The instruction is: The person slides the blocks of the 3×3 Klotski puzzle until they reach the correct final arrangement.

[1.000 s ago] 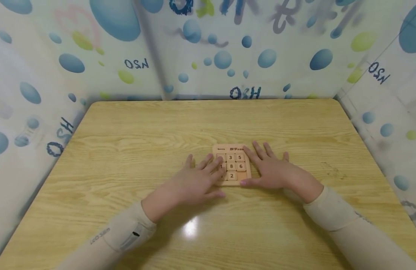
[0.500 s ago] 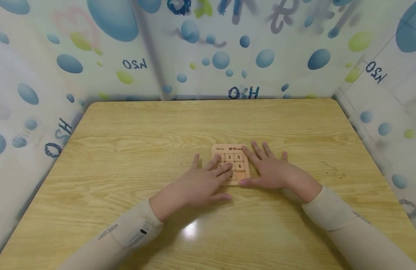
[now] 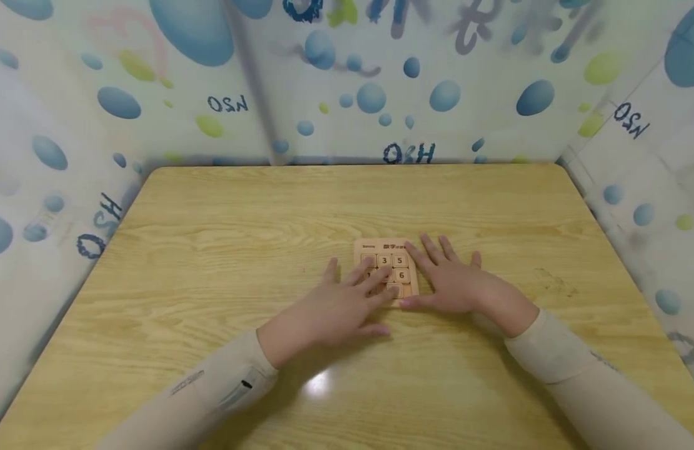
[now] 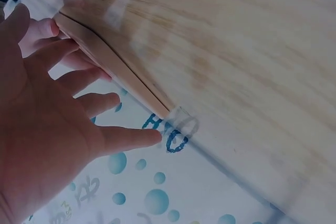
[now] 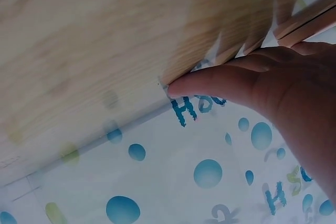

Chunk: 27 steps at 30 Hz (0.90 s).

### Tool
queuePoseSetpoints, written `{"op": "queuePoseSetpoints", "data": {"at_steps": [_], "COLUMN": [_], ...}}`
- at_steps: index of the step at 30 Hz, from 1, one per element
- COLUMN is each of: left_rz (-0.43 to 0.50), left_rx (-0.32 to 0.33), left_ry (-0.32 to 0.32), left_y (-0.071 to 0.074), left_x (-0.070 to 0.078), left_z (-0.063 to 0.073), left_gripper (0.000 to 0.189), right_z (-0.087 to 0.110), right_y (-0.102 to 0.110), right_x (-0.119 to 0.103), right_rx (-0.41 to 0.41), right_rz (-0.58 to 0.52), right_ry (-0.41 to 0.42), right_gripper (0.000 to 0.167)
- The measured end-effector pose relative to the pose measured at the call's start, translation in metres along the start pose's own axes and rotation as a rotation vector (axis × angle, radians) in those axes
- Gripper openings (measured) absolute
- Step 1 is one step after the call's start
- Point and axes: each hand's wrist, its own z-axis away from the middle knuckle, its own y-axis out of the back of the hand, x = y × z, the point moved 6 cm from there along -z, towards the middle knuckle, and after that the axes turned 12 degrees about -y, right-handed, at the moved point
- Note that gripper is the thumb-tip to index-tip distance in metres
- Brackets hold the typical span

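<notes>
A light wooden number slide puzzle [image 3: 359, 250] lies flat on the table, with numbered tiles in its frame; 3, 5 and 6 can be read. My left hand [image 3: 336, 310] reaches over it from the left, fingers spread and fairly straight. One fingertip overlaps a bottom-row tile [image 3: 398, 290], and the other fingers cover much of the left and middle columns. At the right side, my right hand [image 3: 456, 285] touches the frame, index finger near the top corner and thumb at the bottom one. The left wrist view shows the puzzle's edge [image 4: 113, 66] beyond the spread left fingers.
The wood-grain table [image 3: 240, 212] reaches to a wall covering [image 3: 465, 131] with blue and green dots behind it. Similar covering lines both sides. Light sleeves cover both forearms. A bright reflection [image 3: 317, 381] shows on the tabletop in front of the puzzle.
My left hand has moved right across the puzzle. The bottom-row tile under its finger has slid right, narrowing the gap at the lower right corner. My right hand stays at the frame.
</notes>
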Motion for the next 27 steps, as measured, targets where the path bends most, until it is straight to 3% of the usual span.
{"op": "queuePoseSetpoints", "data": {"at_steps": [7,17,27], "left_rz": [-0.016,0.002,-0.027], "left_rx": [-0.014,-0.006,-0.067], "left_ry": [-0.009,0.063,0.073], "left_y": [-0.002,0.002,0.000], "left_x": [0.004,-0.007,0.001], "left_z": [-0.011,0.005,0.010], "left_gripper": [0.079,0.086,0.087], "right_z": [0.001,0.000,0.000], "right_y": [-0.002,-0.001,-0.002], "right_x": [0.001,0.000,0.001], "right_rx": [0.012,0.009,0.006], "right_rz": [-0.019,-0.003,-0.013], "right_ry": [0.010,-0.002,-0.002], "right_gripper": [0.120,0.119,0.120]}}
